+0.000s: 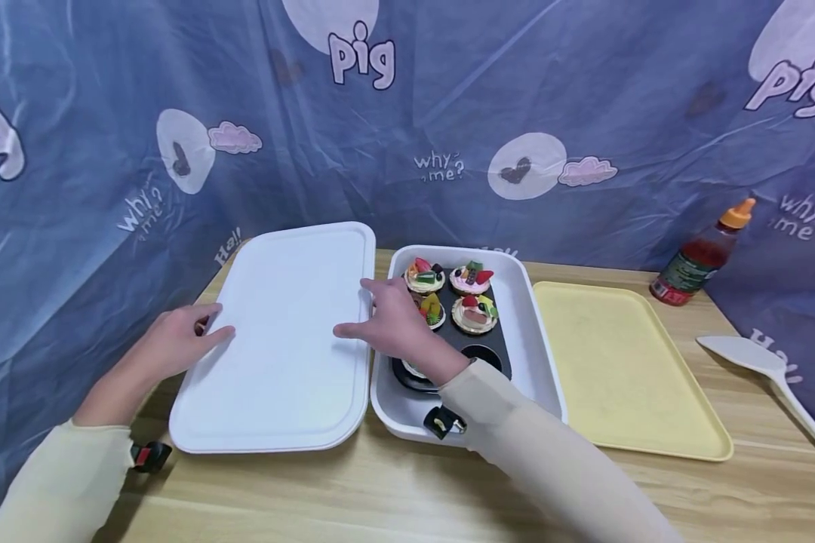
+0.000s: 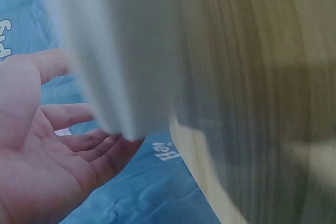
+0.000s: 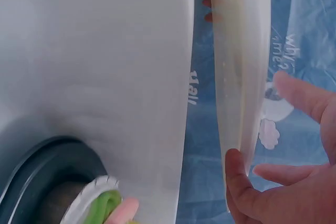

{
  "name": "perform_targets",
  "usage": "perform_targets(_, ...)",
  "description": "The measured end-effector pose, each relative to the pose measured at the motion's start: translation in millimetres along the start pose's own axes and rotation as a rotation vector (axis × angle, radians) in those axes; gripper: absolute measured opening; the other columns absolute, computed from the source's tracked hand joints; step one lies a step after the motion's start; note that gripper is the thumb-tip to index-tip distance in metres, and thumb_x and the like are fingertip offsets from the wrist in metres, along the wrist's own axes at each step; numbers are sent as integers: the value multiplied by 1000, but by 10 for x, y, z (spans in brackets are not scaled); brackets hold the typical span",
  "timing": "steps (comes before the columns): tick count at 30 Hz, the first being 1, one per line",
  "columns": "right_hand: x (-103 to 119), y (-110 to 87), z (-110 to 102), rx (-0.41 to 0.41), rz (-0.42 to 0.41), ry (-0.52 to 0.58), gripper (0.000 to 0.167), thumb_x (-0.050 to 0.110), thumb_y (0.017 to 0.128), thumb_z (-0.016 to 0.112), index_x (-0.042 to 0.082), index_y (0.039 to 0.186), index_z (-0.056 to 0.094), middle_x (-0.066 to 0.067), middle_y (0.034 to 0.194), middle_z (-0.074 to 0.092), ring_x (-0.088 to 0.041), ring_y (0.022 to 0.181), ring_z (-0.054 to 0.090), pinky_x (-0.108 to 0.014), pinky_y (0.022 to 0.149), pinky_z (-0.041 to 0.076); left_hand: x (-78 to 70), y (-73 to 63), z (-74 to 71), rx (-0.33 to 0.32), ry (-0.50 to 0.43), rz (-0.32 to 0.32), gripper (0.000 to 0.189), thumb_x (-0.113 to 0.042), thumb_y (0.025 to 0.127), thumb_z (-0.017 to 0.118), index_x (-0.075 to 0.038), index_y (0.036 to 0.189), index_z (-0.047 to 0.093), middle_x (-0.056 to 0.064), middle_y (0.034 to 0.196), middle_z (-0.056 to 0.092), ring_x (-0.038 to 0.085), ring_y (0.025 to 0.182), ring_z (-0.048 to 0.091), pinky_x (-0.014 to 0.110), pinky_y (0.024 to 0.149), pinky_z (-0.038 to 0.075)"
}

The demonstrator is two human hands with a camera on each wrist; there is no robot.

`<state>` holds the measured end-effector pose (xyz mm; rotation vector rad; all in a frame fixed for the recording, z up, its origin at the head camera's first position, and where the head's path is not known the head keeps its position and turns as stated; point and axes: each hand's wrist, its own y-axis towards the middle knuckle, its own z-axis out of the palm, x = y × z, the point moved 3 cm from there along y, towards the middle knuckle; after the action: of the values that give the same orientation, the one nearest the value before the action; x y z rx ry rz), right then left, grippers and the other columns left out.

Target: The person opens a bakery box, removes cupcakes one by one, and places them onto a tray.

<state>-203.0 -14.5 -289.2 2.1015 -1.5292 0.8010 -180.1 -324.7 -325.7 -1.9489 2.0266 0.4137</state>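
Observation:
A white rectangular lid with rounded corners is held raised and tilted at the left of the table. My left hand grips its left edge, thumb over the upper face; in the left wrist view its fingers reach behind the blurred rim. On the opposite edge my right hand holds the lid, thumb on top, with fingers against the side. Beneath the right forearm stands a white bin of similar outline. It contains a black muffin tin with several fruit-topped cupcakes, partly hidden by the hand.
To the right of the bin lies a yellow tray. Behind its far right corner a sauce bottle with an orange cap stands by the curtain. A white spoon lies at the right edge. Blue printed curtain borders the wooden table.

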Motion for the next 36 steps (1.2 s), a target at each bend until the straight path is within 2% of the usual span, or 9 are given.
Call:
perform_targets(4,54,54,83,0,-13,-53,83,32,78,89,4,146,51,-21,141,53,-31,132,45,-41,111,44,79,-2,20,30,2,-40,70,-35,97,63,15,141,45,39,126,56,45,104,59,55,84,52)
perform_targets(7,88,96,146,13,-29,-86,81,27,77,90,2,144,53,-20,142,55,-32,135,43,-40,114,41,141,-5,18,48,6,-73,71,-37,98,62,15,142,44,42,134,50,48,110,57,59,88,51)
perform_targets(11,108,147,221,43,-20,-112,78,21,76,89,2,144,54,-19,140,57,-31,132,45,-39,111,43,214,-3,15,47,14,-77,69,-36,97,63,15,140,46,42,133,50,49,109,57,58,87,51)
perform_targets(17,122,228,327,84,1,-228,75,26,78,88,3,142,56,-18,129,62,-30,123,50,-35,106,48,299,3,53,68,19,-86,68,-35,97,64,15,139,46,42,132,50,49,109,57,57,86,51)
perform_targets(23,96,281,428,152,71,-259,78,34,80,86,6,144,54,-20,134,57,-30,122,52,-37,105,49,350,-5,143,115,27,-85,70,-36,96,63,16,139,46,42,133,50,50,113,54,61,91,49)
perform_targets(31,-14,272,525,116,2,-230,82,32,75,90,5,144,54,-16,131,62,-27,122,51,-30,107,46,345,9,232,165,60,-48,71,-38,96,64,16,138,47,44,139,45,59,127,44,67,101,43)
perform_targets(36,-27,275,533,104,5,-213,85,33,75,91,5,145,53,-17,134,59,-27,124,51,-31,108,46,330,19,247,185,63,-60,73,-39,96,64,16,140,44,44,142,41,61,130,40,68,103,40)
